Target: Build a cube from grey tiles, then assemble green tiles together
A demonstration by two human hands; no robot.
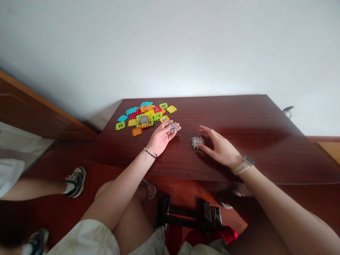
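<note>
My left hand (pixel 160 136) is turned palm up and holds a grey interlocking tile (pixel 173 128) with a window grid, gripped by the thumb and fingers above the table. To the right, a second grey window tile (pixel 197 142) lies on the tabletop. My right hand (pixel 220 146) is beside that tile, its thumb at the tile's right edge and its fingers spread apart. Left of my hands is a loose pile of coloured interlocking tiles (pixel 150 113) in blue, green, yellow, orange and red, with a grey tile (pixel 144 119) on top.
The dark wooden table (pixel 239 117) stands against a white wall (pixel 186 46). A cable (pixel 288 109) sits by its right edge. At the left, another person's leg and shoe (pixel 76 182) are near the table. A black metal frame (pixel 186 216) is below the table edge.
</note>
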